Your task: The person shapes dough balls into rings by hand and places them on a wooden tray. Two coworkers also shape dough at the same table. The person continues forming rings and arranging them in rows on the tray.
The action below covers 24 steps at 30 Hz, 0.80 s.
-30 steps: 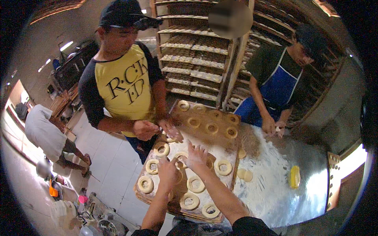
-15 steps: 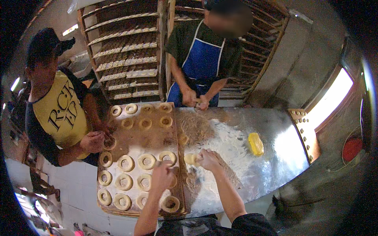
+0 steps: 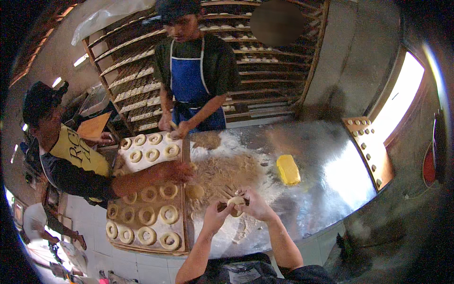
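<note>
Both my hands hold one small piece of pale dough (image 3: 236, 202) between them, above the near part of the floured metal table. My left hand (image 3: 217, 216) closes on it from the left, and my right hand (image 3: 258, 207) pinches it from the right. The dough looks bent or rounded, but my fingers hide part of its shape. To the left lies a wooden board (image 3: 185, 227) with rows of dough rings (image 3: 168, 214). A flattish lump of dough (image 3: 194, 191) rests on the table beside the board's right edge.
A co-worker's arm (image 3: 146, 178) reaches across the board from the left. Across the table another person in a blue apron (image 3: 189, 75) works something small. A yellow block (image 3: 288, 169) sits to my right; a board with small dough pieces (image 3: 364, 137) stands at the far right.
My left hand has left the rings on the board and joined my right hand at the dough. The left co-worker's arm has stretched over the board. My view has shifted right.
</note>
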Each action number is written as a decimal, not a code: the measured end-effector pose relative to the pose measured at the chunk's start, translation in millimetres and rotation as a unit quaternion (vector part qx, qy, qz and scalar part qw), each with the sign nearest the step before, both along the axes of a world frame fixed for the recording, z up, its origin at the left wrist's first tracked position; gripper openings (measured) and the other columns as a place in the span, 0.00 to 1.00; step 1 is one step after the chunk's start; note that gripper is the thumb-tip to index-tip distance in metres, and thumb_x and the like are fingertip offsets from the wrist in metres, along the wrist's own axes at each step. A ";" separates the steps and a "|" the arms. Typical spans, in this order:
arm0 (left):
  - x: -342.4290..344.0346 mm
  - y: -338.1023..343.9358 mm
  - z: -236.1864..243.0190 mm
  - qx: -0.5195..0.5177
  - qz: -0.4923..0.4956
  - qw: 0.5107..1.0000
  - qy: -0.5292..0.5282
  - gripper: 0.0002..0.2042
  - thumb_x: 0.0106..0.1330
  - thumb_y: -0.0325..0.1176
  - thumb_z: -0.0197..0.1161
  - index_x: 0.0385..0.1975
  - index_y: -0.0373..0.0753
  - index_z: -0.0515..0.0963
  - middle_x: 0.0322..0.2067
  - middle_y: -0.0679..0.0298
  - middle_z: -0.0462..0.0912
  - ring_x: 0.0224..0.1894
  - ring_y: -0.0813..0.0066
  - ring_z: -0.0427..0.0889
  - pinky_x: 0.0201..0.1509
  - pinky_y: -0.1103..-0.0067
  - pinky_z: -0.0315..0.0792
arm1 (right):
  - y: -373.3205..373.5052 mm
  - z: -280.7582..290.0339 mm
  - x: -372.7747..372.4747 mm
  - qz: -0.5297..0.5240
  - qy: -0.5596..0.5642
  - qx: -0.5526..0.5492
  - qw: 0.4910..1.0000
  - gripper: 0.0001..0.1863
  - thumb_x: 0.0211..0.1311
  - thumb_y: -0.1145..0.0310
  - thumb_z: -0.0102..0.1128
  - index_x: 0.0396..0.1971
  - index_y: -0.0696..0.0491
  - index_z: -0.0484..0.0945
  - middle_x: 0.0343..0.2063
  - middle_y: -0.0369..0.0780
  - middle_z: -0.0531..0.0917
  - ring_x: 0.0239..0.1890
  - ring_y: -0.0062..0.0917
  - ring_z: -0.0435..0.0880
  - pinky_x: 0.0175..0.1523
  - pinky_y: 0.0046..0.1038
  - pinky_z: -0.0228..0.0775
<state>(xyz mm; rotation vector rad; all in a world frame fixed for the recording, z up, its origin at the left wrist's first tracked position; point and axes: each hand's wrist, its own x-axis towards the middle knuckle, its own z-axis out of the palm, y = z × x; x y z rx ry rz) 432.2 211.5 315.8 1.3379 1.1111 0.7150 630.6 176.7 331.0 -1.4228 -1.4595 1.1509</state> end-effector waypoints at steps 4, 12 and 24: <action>29.4 -35.6 30.0 -0.031 0.042 0.989 -0.138 0.10 0.67 0.32 0.68 0.40 0.33 0.80 0.38 0.61 0.86 0.41 0.76 0.84 0.46 0.78 0.77 | -23.5 14.8 18.6 -0.014 0.068 -0.022 0.997 0.37 0.55 0.73 0.72 0.63 0.52 0.62 0.50 0.45 0.78 0.55 0.32 0.77 0.58 0.34 0.72; 31.1 -53.4 58.6 0.041 -0.007 0.999 -0.003 0.11 0.61 0.25 0.70 0.42 0.35 0.81 0.36 0.59 0.86 0.40 0.70 0.86 0.47 0.77 0.79 | -34.3 61.6 6.2 -0.027 -0.145 0.060 0.987 0.42 0.53 0.74 0.72 0.66 0.50 0.58 0.56 0.48 0.75 0.56 0.37 0.78 0.60 0.36 0.71; 24.6 -23.8 15.3 0.225 0.163 0.961 -0.006 0.13 0.62 0.22 0.60 0.46 0.36 0.76 0.37 0.59 0.79 0.38 0.68 0.77 0.40 0.75 0.70 | -7.0 21.7 -23.4 0.003 0.104 0.010 0.995 0.20 0.58 0.78 0.62 0.52 0.55 0.73 0.44 0.41 0.80 0.48 0.27 0.81 0.52 0.32 0.76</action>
